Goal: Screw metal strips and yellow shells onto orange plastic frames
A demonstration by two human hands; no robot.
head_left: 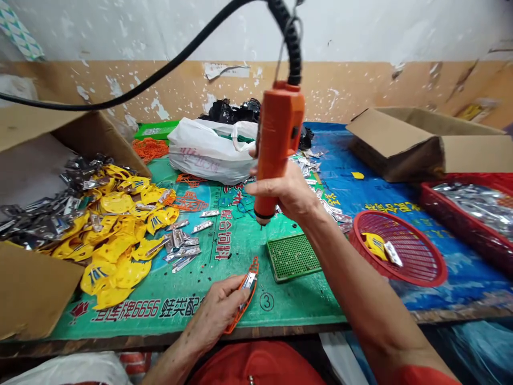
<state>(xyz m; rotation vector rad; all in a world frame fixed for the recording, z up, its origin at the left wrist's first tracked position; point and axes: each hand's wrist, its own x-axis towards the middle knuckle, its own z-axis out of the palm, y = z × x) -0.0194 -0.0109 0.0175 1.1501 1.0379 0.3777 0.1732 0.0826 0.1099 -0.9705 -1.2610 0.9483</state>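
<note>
My left hand (226, 302) is closed on an orange plastic frame (239, 320) with a silver metal piece (248, 282) lying in it, near the table's front edge. Above the table my right hand (280, 187) grips an orange electric screwdriver (277, 139), which hangs tip down from a black coiled cord. The tool's tip is over the table, up from the orange frame and apart from it. A green perforated tray (294, 258) lies to the right of the frame. Left of my left hand are loose silver pieces (182, 248) and a heap of yellow plastic parts (116, 235).
An open cardboard box (38, 289) spills parts at the left. A white sack (212, 152) lies at the back. To the right are a red basket (435, 262) holding a yellow part, a red crate (449, 216) of silver pieces and another cardboard box (395, 136).
</note>
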